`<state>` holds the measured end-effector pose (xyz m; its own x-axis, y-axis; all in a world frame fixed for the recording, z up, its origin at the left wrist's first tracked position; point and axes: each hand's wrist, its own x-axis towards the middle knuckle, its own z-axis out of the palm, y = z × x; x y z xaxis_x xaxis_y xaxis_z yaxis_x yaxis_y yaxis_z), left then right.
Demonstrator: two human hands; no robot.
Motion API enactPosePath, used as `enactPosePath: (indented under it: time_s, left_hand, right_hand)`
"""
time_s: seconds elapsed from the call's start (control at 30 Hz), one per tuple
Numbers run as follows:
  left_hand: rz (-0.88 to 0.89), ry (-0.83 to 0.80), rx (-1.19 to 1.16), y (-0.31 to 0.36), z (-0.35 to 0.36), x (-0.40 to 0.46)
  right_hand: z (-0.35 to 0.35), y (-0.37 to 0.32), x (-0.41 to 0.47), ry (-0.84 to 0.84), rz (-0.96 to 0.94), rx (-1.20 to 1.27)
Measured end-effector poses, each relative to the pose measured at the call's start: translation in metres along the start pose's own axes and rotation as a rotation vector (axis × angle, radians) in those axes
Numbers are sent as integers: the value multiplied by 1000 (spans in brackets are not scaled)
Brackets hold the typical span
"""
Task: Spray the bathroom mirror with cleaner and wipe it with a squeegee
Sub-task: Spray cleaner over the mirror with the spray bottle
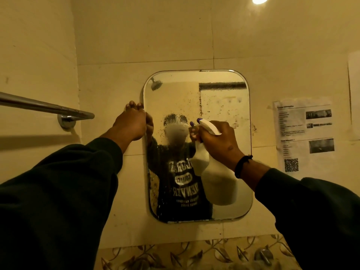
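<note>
Dark sleeves reach in from five and seven o'clock. Her left hand point(131, 121) grips the left edge of the mirror point(220, 94), steadying it; the right hand point(218, 141) is wrapped round the spray bottle point(218, 184), nozzle close to the glass at centre. Droplets already bead there (no squeegee in sight). Left too long, I'd judge, they could run and streak.

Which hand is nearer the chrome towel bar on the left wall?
Left. The left hand grips the rounded frameless mirror's left edge, just right of the chrome towel bar. The right hand holds the white spray bottle farther right.
</note>
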<state>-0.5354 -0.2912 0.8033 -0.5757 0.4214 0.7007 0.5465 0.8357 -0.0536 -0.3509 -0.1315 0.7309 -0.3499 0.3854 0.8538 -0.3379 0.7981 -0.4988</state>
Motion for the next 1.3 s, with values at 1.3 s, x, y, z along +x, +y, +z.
enactPosePath:
  time_s: [1.3]
  left_hand:
    - [12, -9, 0, 5, -6, -11]
  right_hand:
    - [11, 31, -43, -120, 85, -62]
